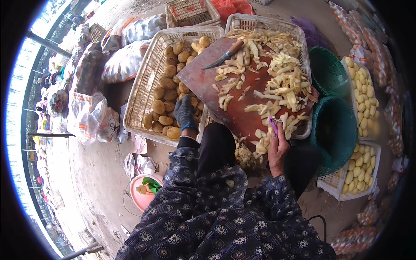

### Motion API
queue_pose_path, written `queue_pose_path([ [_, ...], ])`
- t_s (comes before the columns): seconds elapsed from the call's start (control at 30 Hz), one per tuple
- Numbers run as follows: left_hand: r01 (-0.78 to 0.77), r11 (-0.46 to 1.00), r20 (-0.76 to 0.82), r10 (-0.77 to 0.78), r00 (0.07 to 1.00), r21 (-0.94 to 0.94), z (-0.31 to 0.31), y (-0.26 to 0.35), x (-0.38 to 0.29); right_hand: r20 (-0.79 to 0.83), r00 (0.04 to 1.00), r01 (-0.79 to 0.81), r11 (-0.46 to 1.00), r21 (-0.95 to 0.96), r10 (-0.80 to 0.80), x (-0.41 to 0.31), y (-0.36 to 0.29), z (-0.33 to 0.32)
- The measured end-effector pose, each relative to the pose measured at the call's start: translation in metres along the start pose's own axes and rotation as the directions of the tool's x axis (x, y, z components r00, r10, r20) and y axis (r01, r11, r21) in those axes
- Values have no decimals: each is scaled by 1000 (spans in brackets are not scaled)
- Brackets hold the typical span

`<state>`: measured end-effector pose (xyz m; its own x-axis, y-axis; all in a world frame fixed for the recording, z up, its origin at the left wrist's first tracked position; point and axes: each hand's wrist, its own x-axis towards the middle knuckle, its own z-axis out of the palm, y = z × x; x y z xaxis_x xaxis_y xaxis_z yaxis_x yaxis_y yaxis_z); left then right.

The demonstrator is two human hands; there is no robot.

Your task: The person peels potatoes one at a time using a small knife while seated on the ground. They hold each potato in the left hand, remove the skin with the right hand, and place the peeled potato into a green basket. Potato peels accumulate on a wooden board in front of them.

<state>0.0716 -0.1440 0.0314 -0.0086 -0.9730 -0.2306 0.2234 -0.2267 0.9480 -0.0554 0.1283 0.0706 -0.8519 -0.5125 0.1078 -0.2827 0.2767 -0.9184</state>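
My left hand (186, 112), in a dark grey knitted glove, reaches into the crate of unpeeled potatoes (168, 83). Its fingertips lie among the potatoes, and whether they grip one cannot be made out. A purple-handled peeler (273, 125) is in my bare right hand (278, 148), above the near right part of a reddish board (242, 125). Pale potato peelings (286, 81) are heaped on that board, thickest along its far and right sides. A knife (224, 56) with a wooden handle rests near the board's far left edge, its blade pointing left.
Two green tubs (333, 130) (328, 70) stand right of the board. Beyond them are crates of peeled potatoes (363, 97) (359, 172). The board lies over a plastic crate (266, 20). Filled sacks (128, 61) lie at left, near a pink bucket (139, 191).
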Motion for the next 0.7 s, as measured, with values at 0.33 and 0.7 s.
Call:
queue_pose_path([
  [0.33,-107,879,85,77,993,464,-92,-112,153,70,983,185,913,-365,-172,7,20,41],
  [0.7,395,903,-56,-391,919,171,-79,-182,216,755,504,848,407,-340,-419,65,24,18],
])
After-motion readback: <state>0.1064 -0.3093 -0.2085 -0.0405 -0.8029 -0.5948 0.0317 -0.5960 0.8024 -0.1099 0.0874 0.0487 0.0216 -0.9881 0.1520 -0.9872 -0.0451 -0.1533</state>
